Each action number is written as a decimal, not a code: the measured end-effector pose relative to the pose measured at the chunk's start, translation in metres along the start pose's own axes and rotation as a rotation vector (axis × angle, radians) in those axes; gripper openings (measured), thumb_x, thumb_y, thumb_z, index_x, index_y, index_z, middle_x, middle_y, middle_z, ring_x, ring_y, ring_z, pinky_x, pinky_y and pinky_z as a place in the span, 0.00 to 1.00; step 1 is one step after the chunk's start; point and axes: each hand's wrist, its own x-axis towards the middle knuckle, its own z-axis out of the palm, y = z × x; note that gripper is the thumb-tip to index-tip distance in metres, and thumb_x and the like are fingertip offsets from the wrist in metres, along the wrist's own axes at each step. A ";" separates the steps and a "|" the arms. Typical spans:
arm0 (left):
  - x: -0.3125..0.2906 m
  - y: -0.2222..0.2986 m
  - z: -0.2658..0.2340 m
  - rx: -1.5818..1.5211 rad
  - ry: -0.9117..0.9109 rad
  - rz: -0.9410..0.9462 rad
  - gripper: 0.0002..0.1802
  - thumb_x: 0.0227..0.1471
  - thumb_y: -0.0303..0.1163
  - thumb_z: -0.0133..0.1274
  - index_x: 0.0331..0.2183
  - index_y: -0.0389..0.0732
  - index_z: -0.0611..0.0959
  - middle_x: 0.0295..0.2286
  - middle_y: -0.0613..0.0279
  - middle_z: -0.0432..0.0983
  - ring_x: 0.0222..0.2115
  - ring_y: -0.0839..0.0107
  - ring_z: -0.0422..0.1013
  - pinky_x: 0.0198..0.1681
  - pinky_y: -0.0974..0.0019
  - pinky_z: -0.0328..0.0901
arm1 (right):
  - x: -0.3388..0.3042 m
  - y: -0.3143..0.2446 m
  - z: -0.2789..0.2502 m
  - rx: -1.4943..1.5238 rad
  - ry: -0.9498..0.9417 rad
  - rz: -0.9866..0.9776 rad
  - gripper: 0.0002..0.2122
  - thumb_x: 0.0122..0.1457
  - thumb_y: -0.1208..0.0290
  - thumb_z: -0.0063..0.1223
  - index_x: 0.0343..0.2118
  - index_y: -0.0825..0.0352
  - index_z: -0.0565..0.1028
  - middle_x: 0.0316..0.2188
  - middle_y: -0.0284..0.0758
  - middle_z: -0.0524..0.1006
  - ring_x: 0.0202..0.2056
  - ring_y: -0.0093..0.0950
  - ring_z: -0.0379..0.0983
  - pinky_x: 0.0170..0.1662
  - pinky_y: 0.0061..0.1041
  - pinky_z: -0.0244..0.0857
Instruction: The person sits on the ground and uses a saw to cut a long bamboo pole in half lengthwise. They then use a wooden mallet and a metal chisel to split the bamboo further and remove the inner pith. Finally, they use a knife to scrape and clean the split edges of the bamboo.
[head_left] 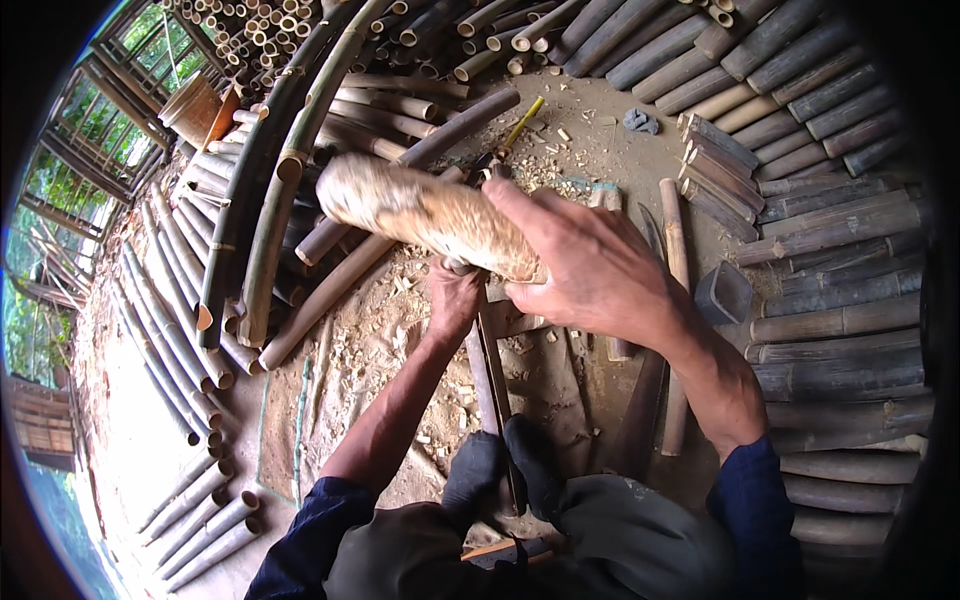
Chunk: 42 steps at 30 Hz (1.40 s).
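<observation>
Gripping the right end of a thick, pale-brown, rounded wooden club (425,210), right hand (600,262) has its long axis running forward-left past the closed left hand (456,297), contents unclear.

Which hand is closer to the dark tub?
Right. The right hand, gripping the wood chunk, is left of the dark tub; the left hand is farther left.

Legible markings: none. No text, label, brand, number or sign can be read on any surface within the field of view of the head camera.
</observation>
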 end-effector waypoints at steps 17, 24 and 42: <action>-0.030 0.069 0.000 0.057 -0.086 -0.278 0.16 0.49 0.43 0.63 0.33 0.41 0.82 0.21 0.65 0.76 0.20 0.78 0.67 0.22 0.67 0.66 | -0.100 0.056 0.053 1.044 0.497 0.453 0.48 0.51 0.63 0.72 0.69 0.72 0.52 0.51 0.52 0.75 0.53 0.39 0.75 0.52 0.34 0.74; 0.071 0.055 0.040 0.018 -0.491 -0.277 0.16 0.53 0.40 0.69 0.27 0.39 0.82 0.16 0.72 0.69 0.15 0.83 0.63 0.17 0.72 0.57 | -0.140 0.055 0.045 1.284 0.670 0.589 0.22 0.58 0.60 0.61 0.48 0.72 0.74 0.37 0.40 0.80 0.29 0.29 0.79 0.32 0.31 0.76; 0.066 0.011 0.059 0.204 -0.751 -0.216 0.14 0.52 0.39 0.68 0.33 0.36 0.89 0.23 0.67 0.81 0.25 0.78 0.74 0.31 0.68 0.68 | -0.154 0.048 0.015 1.144 0.733 0.568 0.23 0.60 0.63 0.61 0.53 0.72 0.70 0.41 0.42 0.78 0.32 0.28 0.79 0.32 0.29 0.79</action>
